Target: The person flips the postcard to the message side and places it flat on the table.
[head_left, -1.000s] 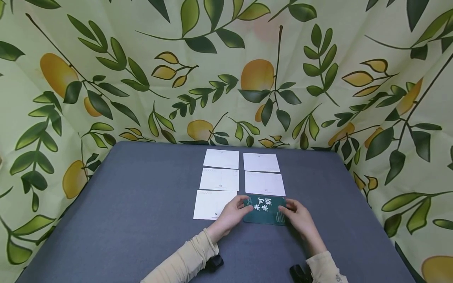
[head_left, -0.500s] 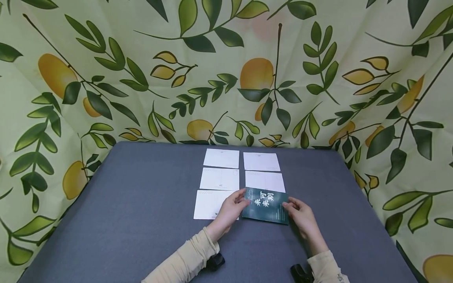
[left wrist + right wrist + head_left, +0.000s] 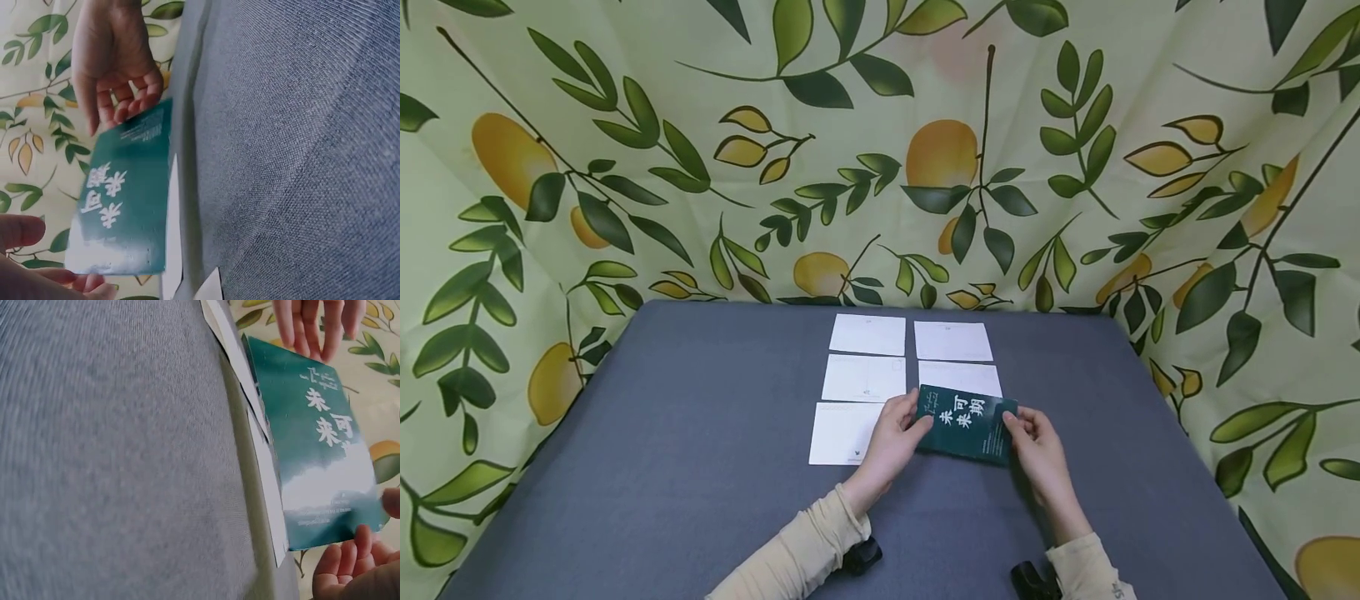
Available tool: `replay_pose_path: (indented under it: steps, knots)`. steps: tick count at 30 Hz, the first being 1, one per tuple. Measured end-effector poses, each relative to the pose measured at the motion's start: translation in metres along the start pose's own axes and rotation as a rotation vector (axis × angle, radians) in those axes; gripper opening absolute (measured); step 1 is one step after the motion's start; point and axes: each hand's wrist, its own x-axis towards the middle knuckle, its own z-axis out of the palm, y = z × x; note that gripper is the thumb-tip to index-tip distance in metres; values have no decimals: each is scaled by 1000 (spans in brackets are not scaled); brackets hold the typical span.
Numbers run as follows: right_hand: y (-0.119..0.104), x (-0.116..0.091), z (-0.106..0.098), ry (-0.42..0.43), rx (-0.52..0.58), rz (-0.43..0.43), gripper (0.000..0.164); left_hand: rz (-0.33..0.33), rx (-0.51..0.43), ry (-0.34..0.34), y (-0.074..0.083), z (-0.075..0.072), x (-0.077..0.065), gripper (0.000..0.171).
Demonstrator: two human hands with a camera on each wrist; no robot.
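Observation:
A dark green postcard with white Chinese characters is raised just over the table, tilted, its printed face up. My left hand holds its left edge, thumb at the front. At the right edge, my right hand grips it between thumb and fingers. In the left wrist view the postcard spans the space between both hands; the right wrist view shows the same postcard with light glaring on it. White cards lie in two columns beyond, including a lower left one partly behind my left hand.
A grey cloth covers the table. Several white cards, such as the top right one, lie face down in rows. A curtain printed with leaves and fruit hangs behind the table's far edge.
The green postcard has risen from the table and shifted slightly away from me, tilting, and now overlaps the white card behind it. Both hands moved with it.

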Motion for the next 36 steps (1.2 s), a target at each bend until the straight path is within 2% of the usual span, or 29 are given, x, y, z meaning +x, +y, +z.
replay_pose_path:
  steps: [9,14,17,21,25,28,31,33,36]
  knots:
    - [-2,-5,6,28,30,-34,47,129,25,86,0,0,2,47]
    - [14,4,10,69,114,-90,56,159,48,103,-3,0,3,48]
    - [29,16,12,91,178,-112,53,172,54,117,-3,-1,2,47]
    - [44,27,15,127,176,-87,41,191,61,116,-2,-2,1,43]
    - [40,21,10,85,153,-110,36,194,87,108,-3,-3,2,36]
    - [29,12,6,57,153,-132,34,188,117,124,-3,-3,2,29]
    - [15,4,4,68,152,-119,29,188,141,137,-3,-5,3,22]
    - [6,1,3,69,155,-98,29,192,157,135,-4,-6,4,24]
    - [-1,0,1,57,132,-84,36,198,208,106,-6,-7,6,36]
